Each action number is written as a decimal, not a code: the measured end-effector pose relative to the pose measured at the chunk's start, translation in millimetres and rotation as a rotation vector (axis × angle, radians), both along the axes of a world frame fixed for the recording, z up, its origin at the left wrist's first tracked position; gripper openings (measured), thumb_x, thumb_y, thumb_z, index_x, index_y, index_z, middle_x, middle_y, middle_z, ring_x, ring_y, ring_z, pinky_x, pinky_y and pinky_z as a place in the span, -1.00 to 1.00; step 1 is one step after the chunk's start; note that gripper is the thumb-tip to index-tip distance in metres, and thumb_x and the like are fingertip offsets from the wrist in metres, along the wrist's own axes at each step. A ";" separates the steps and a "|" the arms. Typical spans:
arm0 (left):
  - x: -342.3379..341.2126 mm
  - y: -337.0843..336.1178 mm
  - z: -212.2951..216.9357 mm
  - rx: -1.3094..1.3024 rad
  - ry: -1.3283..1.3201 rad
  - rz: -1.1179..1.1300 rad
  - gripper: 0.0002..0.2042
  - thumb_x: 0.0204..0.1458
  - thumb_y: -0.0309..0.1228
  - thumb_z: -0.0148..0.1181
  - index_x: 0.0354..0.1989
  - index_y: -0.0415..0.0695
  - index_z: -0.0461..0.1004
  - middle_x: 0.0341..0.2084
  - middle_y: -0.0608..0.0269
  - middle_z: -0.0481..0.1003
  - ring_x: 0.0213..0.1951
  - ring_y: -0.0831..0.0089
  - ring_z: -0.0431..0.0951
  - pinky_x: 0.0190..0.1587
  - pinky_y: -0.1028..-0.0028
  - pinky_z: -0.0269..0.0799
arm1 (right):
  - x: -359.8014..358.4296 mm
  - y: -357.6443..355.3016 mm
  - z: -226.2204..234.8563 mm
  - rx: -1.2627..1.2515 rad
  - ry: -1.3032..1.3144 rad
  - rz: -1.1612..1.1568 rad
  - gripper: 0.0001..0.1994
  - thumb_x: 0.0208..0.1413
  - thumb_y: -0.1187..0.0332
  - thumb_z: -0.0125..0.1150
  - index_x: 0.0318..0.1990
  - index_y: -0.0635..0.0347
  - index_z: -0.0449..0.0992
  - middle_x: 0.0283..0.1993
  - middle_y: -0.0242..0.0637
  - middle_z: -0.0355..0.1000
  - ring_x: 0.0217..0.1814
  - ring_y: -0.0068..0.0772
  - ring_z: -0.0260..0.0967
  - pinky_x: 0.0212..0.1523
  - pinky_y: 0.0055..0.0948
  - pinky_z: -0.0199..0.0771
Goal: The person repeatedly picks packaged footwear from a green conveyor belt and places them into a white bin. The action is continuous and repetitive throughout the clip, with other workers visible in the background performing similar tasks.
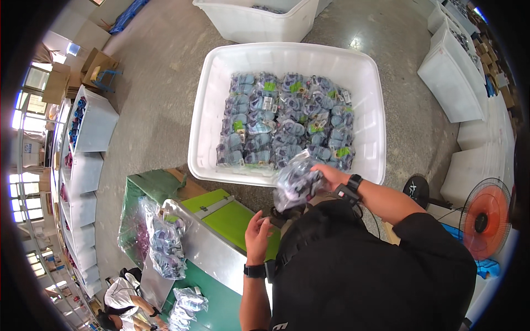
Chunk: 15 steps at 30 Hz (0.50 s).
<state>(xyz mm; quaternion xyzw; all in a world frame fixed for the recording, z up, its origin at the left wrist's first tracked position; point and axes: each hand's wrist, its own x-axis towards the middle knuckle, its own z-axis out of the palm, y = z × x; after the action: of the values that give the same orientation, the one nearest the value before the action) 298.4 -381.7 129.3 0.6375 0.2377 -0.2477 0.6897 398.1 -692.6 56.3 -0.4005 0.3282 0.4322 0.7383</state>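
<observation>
Shows as a crumpled clear bag (297, 185), glossy, greyish purple inside, perhaps with footwear. Hangs at the near rim of the white bin (369, 116), clamped in the fingers of the right hand (333, 177). Holds the left hand (257, 238) half curled, fingers apart.

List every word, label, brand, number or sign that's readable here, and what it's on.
No text is quoted; markings seen:
White barcode label on a bagged pack: print too small to read.
Green tags among the packs: too small.
Black shoe: white marking, too blurred.
Black shirt: pale marking, cut off by the lower edge.
</observation>
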 end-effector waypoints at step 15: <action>-150.8 100.0 -66.2 0.232 0.222 0.408 -0.58 0.13 -0.34 0.12 0.14 -0.22 0.28 -0.27 0.18 0.50 -0.33 0.43 0.54 -0.40 0.53 0.48 | 2.8 -64.7 -128.1 -0.325 0.016 0.088 -0.49 0.12 0.15 0.19 0.04 0.40 0.26 -0.15 0.06 0.41 -0.28 -0.05 0.52 -0.43 -0.20 0.58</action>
<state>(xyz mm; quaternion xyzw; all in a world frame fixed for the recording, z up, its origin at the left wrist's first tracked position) 147.6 -281.6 63.1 0.6200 0.4624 -0.1427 0.6176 400.9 -757.3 -71.8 -0.5251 0.3817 0.4085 0.6417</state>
